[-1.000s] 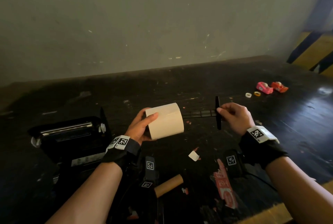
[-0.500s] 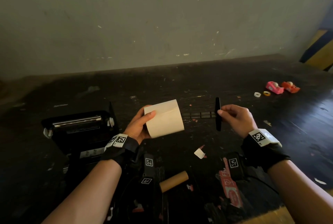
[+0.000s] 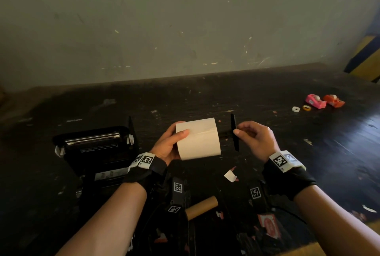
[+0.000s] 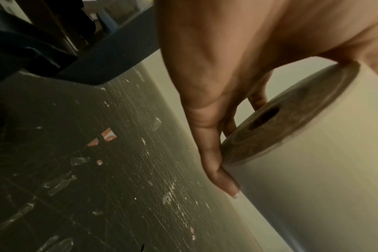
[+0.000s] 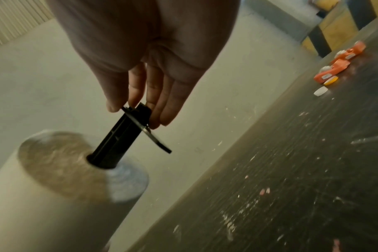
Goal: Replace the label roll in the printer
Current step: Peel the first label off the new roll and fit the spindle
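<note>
While our left hand (image 3: 167,148) grips the cream paper label roll (image 3: 198,139), our right hand (image 3: 256,141) pinches the half-inserted black plastic spindle (image 5: 119,134); loading the open black printer (image 3: 96,150), frame left, remains.

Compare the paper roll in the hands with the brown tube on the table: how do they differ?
The roll is thick and cream-white; the tube is thin, brown and bare. The roll is held in the left hand with a black spindle in its core; the tube lies loose on the table. Both are cylinders.

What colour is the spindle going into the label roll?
Black, the spindle and its flat end flange alike; the right wrist view shows it best.
</note>
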The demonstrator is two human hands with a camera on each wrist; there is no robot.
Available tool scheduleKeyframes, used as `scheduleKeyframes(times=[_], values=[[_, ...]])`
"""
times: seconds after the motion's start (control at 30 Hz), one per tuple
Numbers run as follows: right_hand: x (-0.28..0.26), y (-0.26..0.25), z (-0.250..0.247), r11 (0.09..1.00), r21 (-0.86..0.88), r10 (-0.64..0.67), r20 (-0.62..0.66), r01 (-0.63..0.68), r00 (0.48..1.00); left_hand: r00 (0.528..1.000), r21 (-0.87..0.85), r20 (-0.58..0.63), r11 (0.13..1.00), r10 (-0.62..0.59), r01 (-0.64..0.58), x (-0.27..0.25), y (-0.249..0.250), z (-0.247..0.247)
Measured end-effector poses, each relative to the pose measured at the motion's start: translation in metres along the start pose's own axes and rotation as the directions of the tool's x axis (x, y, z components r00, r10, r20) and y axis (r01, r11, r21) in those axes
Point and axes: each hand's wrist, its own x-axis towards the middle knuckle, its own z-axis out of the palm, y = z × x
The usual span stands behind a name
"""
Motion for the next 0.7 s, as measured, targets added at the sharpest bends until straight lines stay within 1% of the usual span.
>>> scheduleKeyframes(times=[0.13,0.23,0.3,0.37,0.43,0.5,0.53,0.6,0.7], values=[[-0.007,-0.004,0.024,0.999,0.040,0.017,0.064,-0.020,0.998,1.000,0.018,0.023,1.000,-0.010,0.009,0.002,-0.002,0.005],[-0.012,-0.006,0.034,0.985,0.149,0.077,0.090,-0.090,0.993,0.999,0.025,0.024,0.999,-0.021,0.021,0.000,-0.004,0.005],[-0.013,-0.005,0.036,0.977,0.159,0.129,0.111,-0.145,0.986,1.000,0.026,0.015,0.999,-0.023,0.023,-0.003,-0.007,0.005],[-0.014,-0.005,0.039,0.949,0.195,0.218,0.158,-0.247,0.963,0.999,0.012,0.019,1.000,-0.026,0.026,-0.006,-0.010,0.005],[-0.017,-0.008,0.044,0.875,0.309,0.296,0.266,-0.372,0.918,0.999,0.005,0.026,0.999,-0.032,0.032,-0.010,-0.012,0.005],[-0.019,-0.012,0.050,0.806,0.389,0.310,0.367,-0.447,0.877,0.999,0.016,0.030,0.999,-0.039,0.039,-0.015,-0.014,0.006],[-0.020,-0.015,0.053,0.782,0.406,0.314,0.398,-0.473,0.862,0.999,0.019,0.031,0.999,-0.042,0.042,-0.018,-0.015,0.007],[-0.023,-0.019,0.058,0.757,0.418,0.327,0.422,-0.502,0.845,0.999,0.017,0.023,0.999,-0.048,0.048,-0.023,-0.018,0.006],[-0.027,-0.019,0.068,0.750,0.419,0.355,0.397,-0.511,0.846,0.998,0.020,0.003,0.998,-0.057,0.057,-0.032,-0.024,0.001]])
